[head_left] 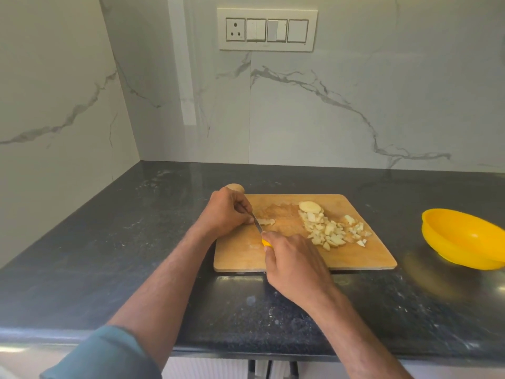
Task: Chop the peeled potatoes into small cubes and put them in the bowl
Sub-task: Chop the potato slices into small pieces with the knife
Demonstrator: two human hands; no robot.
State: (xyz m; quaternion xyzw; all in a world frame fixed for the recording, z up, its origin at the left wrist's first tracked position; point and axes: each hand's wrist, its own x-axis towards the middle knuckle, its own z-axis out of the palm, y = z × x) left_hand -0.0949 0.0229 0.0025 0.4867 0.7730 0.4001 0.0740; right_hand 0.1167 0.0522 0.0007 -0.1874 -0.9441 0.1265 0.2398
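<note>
A wooden cutting board (341, 258) lies on the dark counter. My left hand (228, 212) curls over a small potato piece (266, 221) at the board's left side and holds it down. My right hand (295, 265) grips a knife by its yellow handle (266, 243); the blade (257, 221) runs up against the left fingers and the piece. A pile of potato cubes (332, 231) lies on the board's right half, with a potato slab (310, 207) on its far end. A whole potato (235, 187) peeks out behind my left hand. The yellow bowl (464, 237) stands at the right.
The black stone counter (136, 242) ends in a front edge near me and meets marble walls at the back and left. A switch panel (267, 30) is mounted high on the back wall.
</note>
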